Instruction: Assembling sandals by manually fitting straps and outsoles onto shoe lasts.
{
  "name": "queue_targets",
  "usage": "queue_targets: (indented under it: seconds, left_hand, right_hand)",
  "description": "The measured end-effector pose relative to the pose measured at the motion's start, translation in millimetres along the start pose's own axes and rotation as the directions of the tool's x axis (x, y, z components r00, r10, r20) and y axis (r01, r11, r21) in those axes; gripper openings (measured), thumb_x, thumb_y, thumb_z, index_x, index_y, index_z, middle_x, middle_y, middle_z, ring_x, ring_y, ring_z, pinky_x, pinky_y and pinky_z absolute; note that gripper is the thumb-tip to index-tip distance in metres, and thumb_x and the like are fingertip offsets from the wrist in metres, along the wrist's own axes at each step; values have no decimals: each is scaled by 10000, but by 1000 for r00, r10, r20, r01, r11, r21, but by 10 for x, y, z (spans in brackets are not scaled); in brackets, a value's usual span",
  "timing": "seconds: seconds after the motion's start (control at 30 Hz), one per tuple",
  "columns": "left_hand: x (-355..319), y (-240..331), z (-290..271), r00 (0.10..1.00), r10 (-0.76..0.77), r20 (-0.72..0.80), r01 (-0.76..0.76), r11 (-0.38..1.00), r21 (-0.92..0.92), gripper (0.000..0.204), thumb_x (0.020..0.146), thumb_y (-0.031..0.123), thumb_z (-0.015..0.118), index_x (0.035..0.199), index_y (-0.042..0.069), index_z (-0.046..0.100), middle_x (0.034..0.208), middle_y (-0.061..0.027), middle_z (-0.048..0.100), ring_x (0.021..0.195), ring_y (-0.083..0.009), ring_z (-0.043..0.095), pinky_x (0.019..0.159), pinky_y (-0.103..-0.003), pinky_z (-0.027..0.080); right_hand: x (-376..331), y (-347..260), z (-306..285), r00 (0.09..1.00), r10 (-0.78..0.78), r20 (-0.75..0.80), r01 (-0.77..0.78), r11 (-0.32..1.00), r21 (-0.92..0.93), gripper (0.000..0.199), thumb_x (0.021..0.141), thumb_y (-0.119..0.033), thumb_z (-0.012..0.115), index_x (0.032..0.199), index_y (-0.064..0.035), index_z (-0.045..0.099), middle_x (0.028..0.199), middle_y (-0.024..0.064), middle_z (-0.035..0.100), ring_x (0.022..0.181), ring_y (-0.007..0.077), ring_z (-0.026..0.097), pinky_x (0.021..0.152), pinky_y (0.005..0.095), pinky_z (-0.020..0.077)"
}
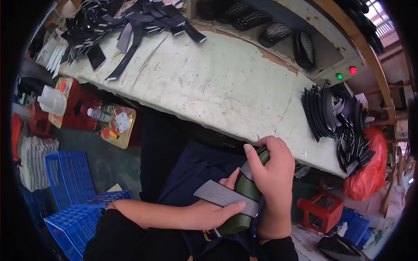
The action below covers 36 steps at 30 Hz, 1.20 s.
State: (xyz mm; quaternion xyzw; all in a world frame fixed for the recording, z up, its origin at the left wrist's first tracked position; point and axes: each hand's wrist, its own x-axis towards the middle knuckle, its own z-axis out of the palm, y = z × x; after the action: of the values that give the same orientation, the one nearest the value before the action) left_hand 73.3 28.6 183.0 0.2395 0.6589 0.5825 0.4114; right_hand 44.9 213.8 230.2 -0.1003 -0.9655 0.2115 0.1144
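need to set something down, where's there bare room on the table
The table is bare across its middle to the near edge, between the heaped dark strips at left and the stacked black pieces at right; both those ends are crowded.

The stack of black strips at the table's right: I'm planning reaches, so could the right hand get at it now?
Probably yes: bare tabletop leads to the stack, though the right hand would first have to release the green form.

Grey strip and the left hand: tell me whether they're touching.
Touching. The head view shows the left hand with its thumb lying over the grey strip, near where the strip crosses the dark green form.
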Motion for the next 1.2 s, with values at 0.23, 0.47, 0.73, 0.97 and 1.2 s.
queue_targets:
  seconds: [0.23,0.47,0.73,0.97,1.2]
  left_hand:
    - [-83,-249,-47,997,-78,-27,50,825,-563,779,950,226,679,1552,2,238,1428,-207,391,1278,-258,451,1085,-382,366]
    - [-219,-391,-294,999,-48,17,49,820,-571,221,978,164,652,1134,17,597,1096,-45,566,987,-137,579,867,-290,466]
    - [-172,-428,-376,940,279,198,-227,941,-249,215,964,176,655,844,4,606,775,-72,555,722,-213,584,644,-325,450]
    - [-109,-548,-249,897,401,183,-325,883,-339,288,962,223,639,777,19,555,739,-74,520,654,-247,549,581,-359,408]
    - [-106,-464,-162,862,483,154,-430,857,-283,307,962,235,621,750,36,525,719,-78,503,639,-288,540,570,-384,406]
  right_hand:
    - [-18,158,317,987,147,62,-159,874,459,243,818,-182,769,775,-8,606,717,123,550,665,256,565,629,354,443]
    - [-66,276,346,992,119,39,-121,844,523,204,809,-100,751,773,2,578,724,91,538,667,198,513,633,302,410]
    - [-134,489,381,983,118,140,-182,722,668,157,789,-50,722,813,-16,572,759,24,536,706,132,486,656,273,392]
    - [-124,386,379,985,59,161,-160,659,735,248,771,-68,752,954,-15,594,920,45,569,851,141,526,777,279,428]
    - [-473,271,227,907,163,387,-407,572,712,1134,572,-110,904,1502,-91,256,1366,124,418,1210,235,470,1008,366,435]
